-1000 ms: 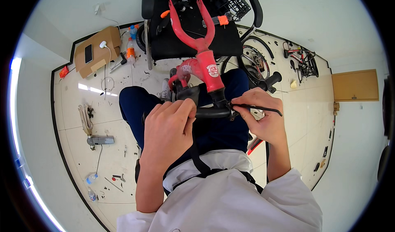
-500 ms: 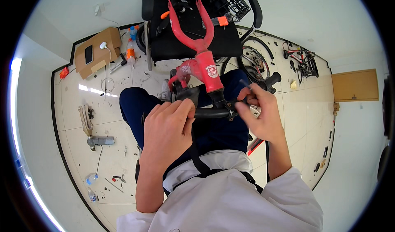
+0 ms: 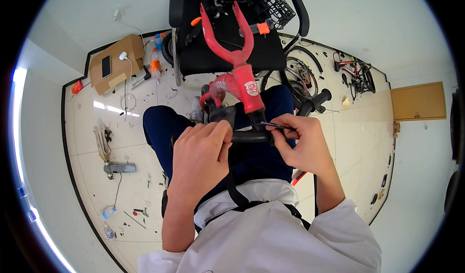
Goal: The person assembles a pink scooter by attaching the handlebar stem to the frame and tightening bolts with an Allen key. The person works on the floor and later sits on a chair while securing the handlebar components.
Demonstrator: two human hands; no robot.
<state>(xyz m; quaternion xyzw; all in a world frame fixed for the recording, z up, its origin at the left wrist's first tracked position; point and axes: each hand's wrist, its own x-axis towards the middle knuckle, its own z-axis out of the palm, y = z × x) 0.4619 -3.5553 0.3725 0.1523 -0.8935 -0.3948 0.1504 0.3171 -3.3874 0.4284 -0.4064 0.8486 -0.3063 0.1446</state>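
Note:
A red bicycle frame (image 3: pixel 225 85) with its red fork (image 3: pixel 237 57) pointing away from me is propped at my knees. My left hand (image 3: pixel 202 149) is closed around the black handlebar (image 3: pixel 252 136), left of the stem. My right hand (image 3: pixel 302 142) pinches a thin dark tool, apparently a hex key (image 3: pixel 278 126), between thumb and fingers. Its tip lies against the black stem (image 3: pixel 256 117) just below the red head tube (image 3: pixel 248 89). The bolt itself is hidden by the fingers. Beyond the right hand, a black grip (image 3: pixel 320 98) shows at the bar's other end.
In front stands a black chair (image 3: pixel 227 55) with a black basket (image 3: pixel 280 10) and tools. Bicycle wheels (image 3: pixel 302 77) lean at its right. Small parts, bottles (image 3: pixel 155 65), a hammer (image 3: pixel 121 167) and cardboard (image 3: pixel 128 55) with a phone lie left; a red bicycle (image 3: pixel 356 72) lies far right.
My right hand has turned and lowered the hex key from above the fingers to the stem, pointing left. The left hand keeps its grip on the handlebar.

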